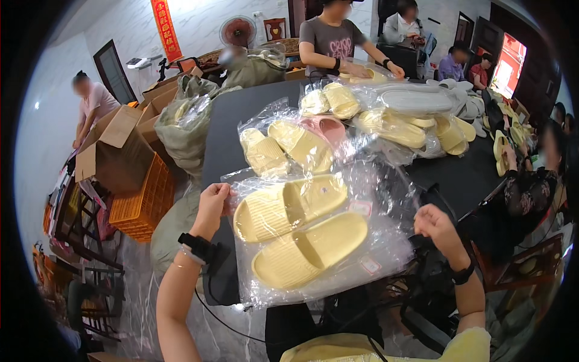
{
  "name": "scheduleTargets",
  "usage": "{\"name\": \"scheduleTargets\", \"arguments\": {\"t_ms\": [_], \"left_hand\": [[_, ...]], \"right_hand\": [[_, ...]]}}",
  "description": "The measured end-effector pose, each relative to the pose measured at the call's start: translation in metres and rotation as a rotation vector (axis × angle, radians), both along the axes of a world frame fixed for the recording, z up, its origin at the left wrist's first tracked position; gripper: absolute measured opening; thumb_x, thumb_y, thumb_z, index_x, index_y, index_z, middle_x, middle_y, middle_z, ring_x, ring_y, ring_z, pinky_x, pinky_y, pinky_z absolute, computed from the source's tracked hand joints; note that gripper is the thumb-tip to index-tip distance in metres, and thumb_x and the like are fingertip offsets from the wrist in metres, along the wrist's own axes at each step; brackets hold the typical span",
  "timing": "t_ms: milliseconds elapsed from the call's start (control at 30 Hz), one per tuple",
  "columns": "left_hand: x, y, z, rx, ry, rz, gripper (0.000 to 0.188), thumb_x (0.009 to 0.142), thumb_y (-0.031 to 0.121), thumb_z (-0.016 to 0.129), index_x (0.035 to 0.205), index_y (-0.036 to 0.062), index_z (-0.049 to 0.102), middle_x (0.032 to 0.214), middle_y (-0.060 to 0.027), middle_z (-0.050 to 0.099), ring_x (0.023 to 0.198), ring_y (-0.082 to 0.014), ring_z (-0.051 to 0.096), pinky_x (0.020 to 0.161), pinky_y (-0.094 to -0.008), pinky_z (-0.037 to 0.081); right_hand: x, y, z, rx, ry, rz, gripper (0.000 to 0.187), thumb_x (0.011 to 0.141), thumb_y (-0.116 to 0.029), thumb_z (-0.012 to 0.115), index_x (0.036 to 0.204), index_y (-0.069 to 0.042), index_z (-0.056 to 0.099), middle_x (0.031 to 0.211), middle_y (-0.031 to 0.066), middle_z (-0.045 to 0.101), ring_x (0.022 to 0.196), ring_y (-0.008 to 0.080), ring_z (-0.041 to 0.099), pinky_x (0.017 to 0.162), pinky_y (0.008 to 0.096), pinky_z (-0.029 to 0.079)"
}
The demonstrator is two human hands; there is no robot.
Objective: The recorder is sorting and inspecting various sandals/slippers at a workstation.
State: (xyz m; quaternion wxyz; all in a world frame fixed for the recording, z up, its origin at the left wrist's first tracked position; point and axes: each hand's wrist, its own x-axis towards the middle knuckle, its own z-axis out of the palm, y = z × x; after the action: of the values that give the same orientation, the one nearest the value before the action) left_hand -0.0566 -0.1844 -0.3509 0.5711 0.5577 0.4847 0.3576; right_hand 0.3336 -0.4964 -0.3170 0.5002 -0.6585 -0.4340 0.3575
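A pair of pale yellow slippers point(286, 262) lies side by side in a clear plastic bag point(386, 244) at the table's near edge. Small paper labels show on the bag's right part. My left hand point(211, 208) is closed on the bag's left edge, by the slippers' ribbed straps. On the right, the fingers of my right hand point(437, 229) are pinched together at the thin plastic of the bag's open-looking side. Just beyond lie more bagged yellow slippers point(301, 145) and a pink slipper point(329, 128).
Bagged yellow and grey slippers point(416, 99) crowd the far side of the black table point(232, 114), where a person in a grey shirt point(325, 42) works. Left stand sacks point(187, 123), a cardboard box point(114, 151) and an orange crate point(142, 199). Another person point(531, 193) sits at right.
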Motion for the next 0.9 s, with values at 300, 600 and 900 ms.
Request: {"name": "scheduleTargets", "arguments": {"t_ms": [300, 600, 900], "left_hand": [[-0.011, -0.135, 0.027, 0.594, 0.482, -0.459, 0.068, 0.088, 0.016, 0.059, 0.138, -0.0069, 0.02, 0.14, -0.0271, 0.031, 0.13, -0.0353, 0.033, 0.105, -0.0396, 0.03], [0.01, -0.244, -0.034, 0.562, 0.639, -0.181, 0.07, 0.093, 0.027, 0.044, 0.14, -0.0099, 0.008, 0.146, -0.0308, 0.008, 0.137, -0.0438, 0.007, 0.11, -0.0504, 0.009], [0.031, -0.245, -0.066, 0.516, 0.752, -0.007, 0.075, 0.094, 0.046, 0.035, 0.142, -0.0062, 0.008, 0.148, -0.0264, 0.009, 0.138, -0.0394, 0.009, 0.109, -0.051, 0.01]], "right_hand": [[0.013, -0.005, 0.001, -0.232, -0.117, 0.041, 0.027, 0.091, -0.02, 0.055, 0.104, 0.003, 0.06, 0.078, 0.0041, 0.066, 0.057, 0.0033, 0.046, 0.05, 0.0185, 0.036], [0.017, 0.027, -0.017, 0.084, 0.429, 0.187, 0.028, 0.096, -0.028, 0.047, 0.107, -0.004, 0.053, 0.079, 0.0062, 0.062, 0.074, 0.0133, 0.059, 0.066, 0.0263, 0.047], [0.015, 0.055, -0.041, -0.233, -0.004, 0.167, 0.033, 0.086, -0.021, 0.065, 0.11, -0.003, 0.054, 0.078, 0.0023, 0.06, 0.059, 0.0077, 0.054, 0.052, 0.023, 0.044]]}}
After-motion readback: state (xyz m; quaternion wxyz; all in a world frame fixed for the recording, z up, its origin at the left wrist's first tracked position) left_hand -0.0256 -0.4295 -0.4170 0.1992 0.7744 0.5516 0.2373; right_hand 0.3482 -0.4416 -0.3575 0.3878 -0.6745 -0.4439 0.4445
